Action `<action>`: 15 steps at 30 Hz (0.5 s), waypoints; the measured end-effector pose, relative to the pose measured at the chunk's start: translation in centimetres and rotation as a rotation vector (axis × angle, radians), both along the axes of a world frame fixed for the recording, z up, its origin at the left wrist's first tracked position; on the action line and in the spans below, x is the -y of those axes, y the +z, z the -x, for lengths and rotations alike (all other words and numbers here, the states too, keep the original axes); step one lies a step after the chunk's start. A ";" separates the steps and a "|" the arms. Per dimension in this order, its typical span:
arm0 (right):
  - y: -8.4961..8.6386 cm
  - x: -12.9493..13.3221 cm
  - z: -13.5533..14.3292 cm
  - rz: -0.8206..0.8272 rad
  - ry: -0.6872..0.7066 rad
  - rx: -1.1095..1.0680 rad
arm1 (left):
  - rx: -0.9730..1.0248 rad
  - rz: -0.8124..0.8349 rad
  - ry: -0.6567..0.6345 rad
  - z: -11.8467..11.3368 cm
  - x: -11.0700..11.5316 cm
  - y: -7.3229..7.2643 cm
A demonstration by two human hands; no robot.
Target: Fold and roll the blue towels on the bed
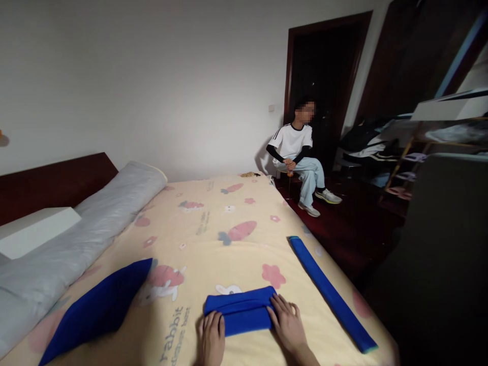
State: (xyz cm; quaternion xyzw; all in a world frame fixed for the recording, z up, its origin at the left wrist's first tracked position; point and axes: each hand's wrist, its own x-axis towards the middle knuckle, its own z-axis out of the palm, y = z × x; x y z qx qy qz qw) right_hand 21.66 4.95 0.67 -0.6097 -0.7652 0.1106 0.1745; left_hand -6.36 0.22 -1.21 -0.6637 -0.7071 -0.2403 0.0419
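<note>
A blue cloth (247, 316), folded into a rough rectangle with a raised fold across it, lies on the patterned bed sheet (190, 244). My left hand (213, 336) rests at its left end, fingers together on the cloth edge. At the right end, my right hand (288, 321) lies with its fingers spread over the edge. A long, narrow folded blue strip (331, 295) lies along the bed's right side. Another blue cloth (99, 310), pointed at its far corner, lies flat at the left.
A grey rolled quilt (95, 223) and a white box (38, 229) lie by the dark headboard (57, 178). Beyond the bed's far right corner a person (295, 152) sits near a dark door (324, 76). Shelves (404, 157) stand at the right.
</note>
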 end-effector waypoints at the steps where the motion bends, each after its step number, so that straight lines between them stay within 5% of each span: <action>1: -0.5 -0.1 -0.7 -0.008 -0.015 -0.002 | 0.011 0.003 0.059 0.4 0.1 0.1; 7: -1.7 -1.2 -1.3 0.013 -0.167 -0.178 | 0.208 0.074 0.341 1.6 -1.9 1.5; 15: -0.9 -4.4 -0.2 0.085 -0.191 -0.325 | 0.457 0.213 0.231 3.8 -5.4 2.4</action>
